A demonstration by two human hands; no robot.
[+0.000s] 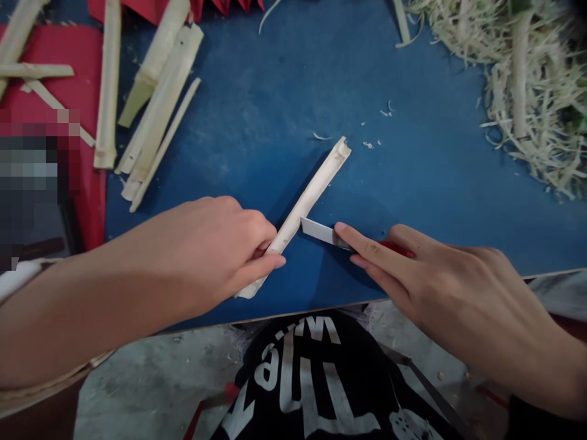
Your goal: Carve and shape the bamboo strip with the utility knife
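A pale split bamboo strip [316, 183] lies slantwise on the blue table, its far end pointing up and to the right. My left hand [224, 250] is closed around its near part, thumb on top. In my right hand [431, 275] is a utility knife [323, 232] with a red handle, mostly covered by my fingers. My index finger stretches along the knife toward the blade. The blade's tip meets the right side of the strip near its middle, just beyond my left hand.
Several bamboo pieces [160, 116] lie at the upper left, some over a red sheet [82, 55]. A large heap of curly shavings [536, 98] covers the upper right. Small chips [368, 145] dot the blue table [257, 91]. The table's front edge runs close to my body.
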